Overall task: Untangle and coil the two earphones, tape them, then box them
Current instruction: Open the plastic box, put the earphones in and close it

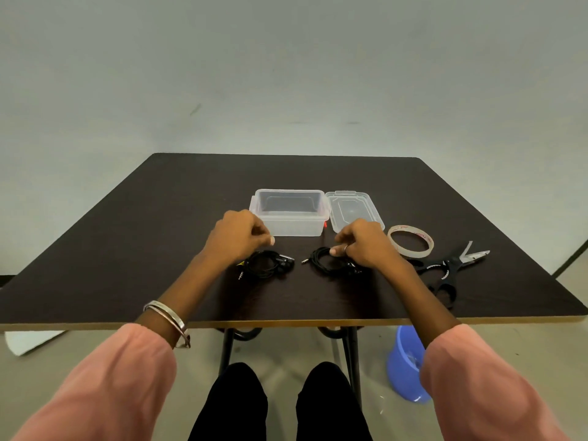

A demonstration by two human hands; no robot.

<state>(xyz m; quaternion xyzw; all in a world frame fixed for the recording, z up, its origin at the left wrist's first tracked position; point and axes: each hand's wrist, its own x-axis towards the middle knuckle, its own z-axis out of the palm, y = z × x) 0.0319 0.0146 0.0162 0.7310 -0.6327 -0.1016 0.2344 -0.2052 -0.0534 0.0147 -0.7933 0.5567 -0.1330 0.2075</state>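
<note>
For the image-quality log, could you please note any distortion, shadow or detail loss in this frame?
Head view: wide-angle bending stretches the sleeves and bows the table edges; light is soft and even, shadows faint; the black earphone coils blend into the dark tabletop.

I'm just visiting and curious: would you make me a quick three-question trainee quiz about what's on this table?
1. True or false: the clear plastic box has its lid on.
2. Which lies nearer the black-handled scissors: A) the roll of clear tape, B) the left coiled black earphone?
3. Fill in: the right hand touches the right coiled black ____.

Key
1. False; the clear lid lies on the dark table beside the box.
2. A.
3. Earphone; the left hand hovers by the other coil.
</note>
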